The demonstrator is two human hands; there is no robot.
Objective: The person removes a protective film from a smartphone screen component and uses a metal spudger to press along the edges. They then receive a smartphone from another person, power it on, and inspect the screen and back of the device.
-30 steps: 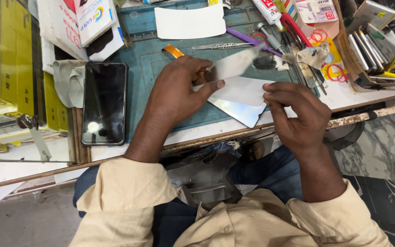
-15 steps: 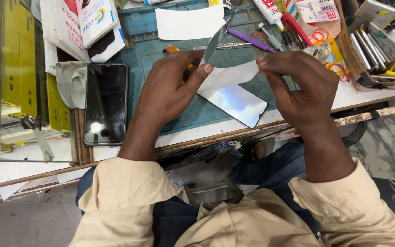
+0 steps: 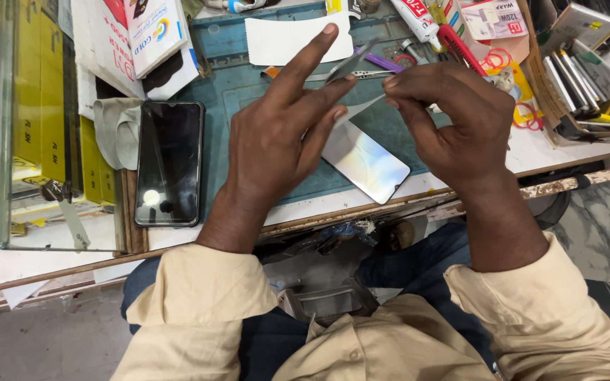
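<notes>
A glossy rectangular screen protector (image 3: 366, 164) is held up over the teal work mat (image 3: 234, 85). My left hand (image 3: 280, 137) grips its upper end, index finger stretched out and a thin clear film (image 3: 351, 63) pinched between the fingers. My right hand (image 3: 453, 123) pinches a white backing sheet (image 3: 359, 109) at the protector's top edge, peeled up from the glass. A black phone (image 3: 169, 162) lies face up to the left of my left hand, on the bench.
A white sheet (image 3: 284, 39) lies at the mat's far side. Boxes (image 3: 153, 32) and yellow packs (image 3: 37, 92) stack at the left. Tubes, tweezers, rubber bands (image 3: 524, 113) and tools crowd the right rear. A grey cloth (image 3: 118, 130) sits beside the phone.
Both hands lifted the protector off the mat and drew closer together. The white backing has been peeled further up from the glass, and my left index finger is now stretched out.
</notes>
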